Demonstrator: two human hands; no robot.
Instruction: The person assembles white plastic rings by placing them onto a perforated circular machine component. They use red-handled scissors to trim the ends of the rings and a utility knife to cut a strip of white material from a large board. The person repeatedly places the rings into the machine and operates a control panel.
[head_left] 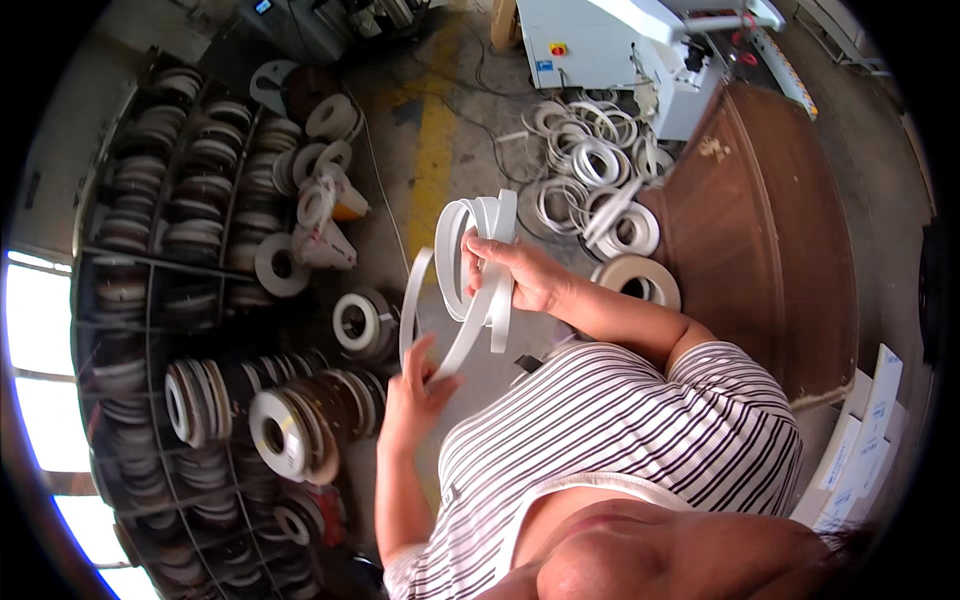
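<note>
A loose coil of white edge banding [450,255] hangs in front of my body, its flat loops upright. My right hand [535,278] is closed around the side of the coil, with thumb and fingers pressing the layers together. From the coil a length of the strip runs down to the left and bends back up in an open loop [412,295]. Lower down, my left hand [412,400] is closed on that strip, pinching it between thumb and fingers. The exact fingertip contact of my left hand is partly hidden.
A tall rack [155,250] full of banding rolls fills the left side. More rolls [285,435] stand beside it. Loose white coils [590,160] lie on the floor ahead, near a grey machine [580,50]. At right stands a large brown panel [760,240].
</note>
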